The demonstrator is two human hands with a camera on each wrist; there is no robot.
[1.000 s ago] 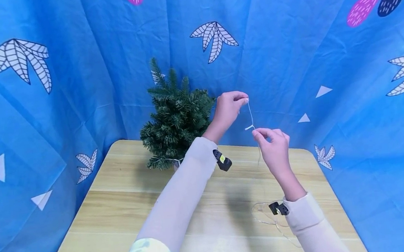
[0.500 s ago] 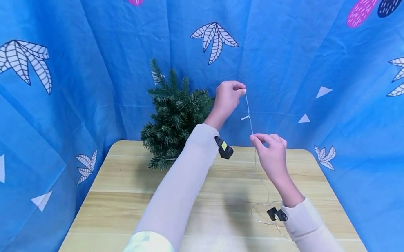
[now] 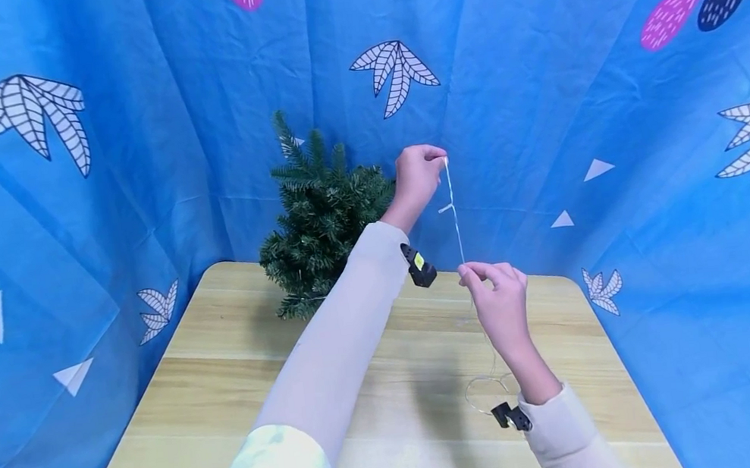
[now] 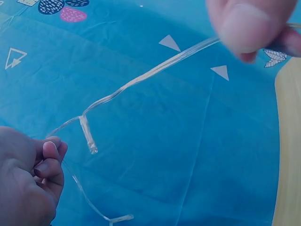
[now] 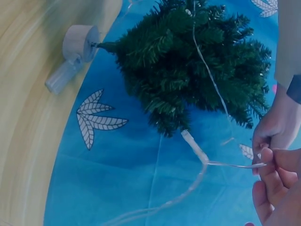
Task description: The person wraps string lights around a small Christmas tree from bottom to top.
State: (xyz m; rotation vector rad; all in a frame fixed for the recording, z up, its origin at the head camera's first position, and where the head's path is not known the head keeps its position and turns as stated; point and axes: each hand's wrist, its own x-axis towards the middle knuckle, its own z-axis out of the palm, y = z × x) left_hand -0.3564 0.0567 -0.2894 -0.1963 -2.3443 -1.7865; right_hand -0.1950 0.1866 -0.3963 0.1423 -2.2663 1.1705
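Note:
A string of fairy lights (image 3: pixel 458 237) is stretched between the two hands. The left hand (image 3: pixel 415 176) pinches its upper part, right of the small green Christmas tree (image 3: pixel 322 228). Lower down, the right hand (image 3: pixel 502 308) pinches the wire with thumb and fingertips. One small clear bulb (image 4: pixel 88 135) sticks out between the hands in the left wrist view. A further stretch of wire (image 5: pixel 207 70) crosses in front of the tree in the right wrist view. Below the right hand the wire hangs to a loop (image 3: pixel 469 399) on the table.
The wooden table (image 3: pixel 228 402) stands against blue patterned curtains (image 3: pixel 505 98). At the tree's foot is a pale round base (image 5: pixel 81 43), with a clear tube-like piece (image 5: pixel 63 75) beside it. Black cameras are strapped to both wrists.
The left hand has risen and shifted slightly left. The right hand has moved down and a little left, and the stretch of wire between them has grown longer.

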